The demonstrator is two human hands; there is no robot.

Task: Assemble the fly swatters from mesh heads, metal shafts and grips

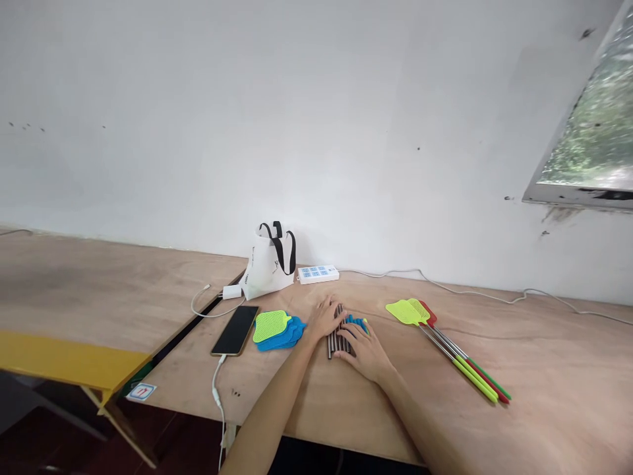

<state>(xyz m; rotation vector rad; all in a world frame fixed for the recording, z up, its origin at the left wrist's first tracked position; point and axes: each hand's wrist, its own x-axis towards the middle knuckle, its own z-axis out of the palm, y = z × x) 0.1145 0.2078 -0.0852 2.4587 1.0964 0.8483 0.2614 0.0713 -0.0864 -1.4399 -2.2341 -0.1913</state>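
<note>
Both hands lie on a small row of thin dark metal rods [332, 348]. The rods rest side by side on the pale plywood table [494, 429], near its middle and not far from the white wall.

The left hand [324, 318] covers the far ends of the rods, with its fingers [330, 305] stretched out and a little spread. The right hand [364, 353] lies flat on the near right part, its fingers pointing across the rods. Neither hand is closed around anything (both look like flat, open palms pressing down). Between the two hands some blue plastic mesh pieces [359, 322] show, touching or almost touching the right hand.

I judge the rods to be stiff, light one by one, and smooth and round, so they will roll and slide against each other. A loose handful would easily fan out. I would take hold around the middle of the whole row with a full wrap of the hand. For a single rod, I would pinch it near one end, where it sticks out from the others. The mesh pieces look thin and bendable, and not fragile.

To the left lie a stack of blue mesh heads with a yellow-green one on top [277, 328] and a black smartphone on a white cable [236, 330]. To the right, well apart, lie long-handled yellow-green and red fly swatters [445, 343].
</note>
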